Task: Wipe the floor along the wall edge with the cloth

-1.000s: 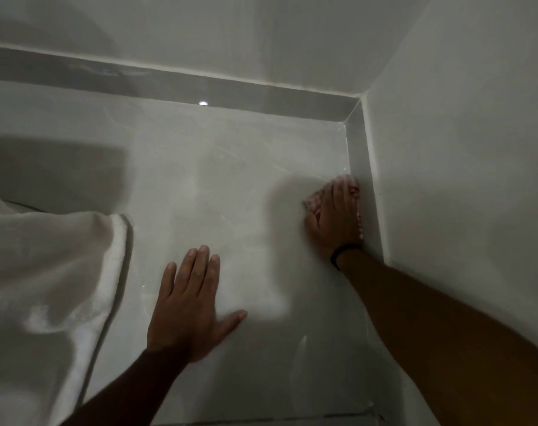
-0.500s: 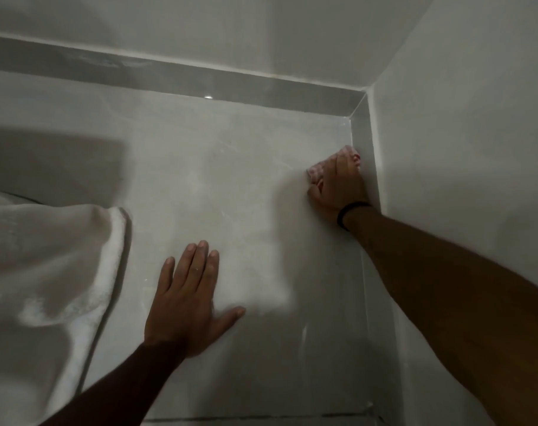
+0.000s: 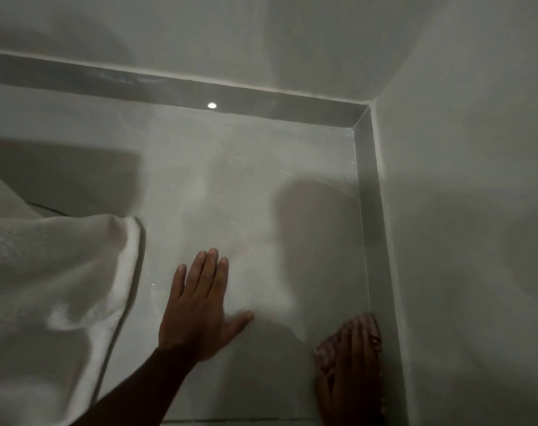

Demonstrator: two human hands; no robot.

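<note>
A pinkish cloth (image 3: pixel 324 352) lies on the grey tiled floor (image 3: pixel 246 186) at the bottom right, tight against the dark skirting strip (image 3: pixel 373 247) of the right wall. My right hand (image 3: pixel 352 370) presses flat on top of the cloth, and only its edges show around my fingers. My left hand (image 3: pixel 200 305) rests flat on the floor, fingers spread, holding nothing, a little left of the cloth.
White bedding or fabric (image 3: pixel 52 287) hangs down onto the floor at the left. Two pale walls meet in a corner (image 3: pixel 366 109) at the upper right, with skirting along both. A grout line (image 3: pixel 231 420) crosses the floor at the bottom.
My right hand has slid the cloth back along the right skirting, from near the corner toward me. My left hand has stayed planted on the floor.
</note>
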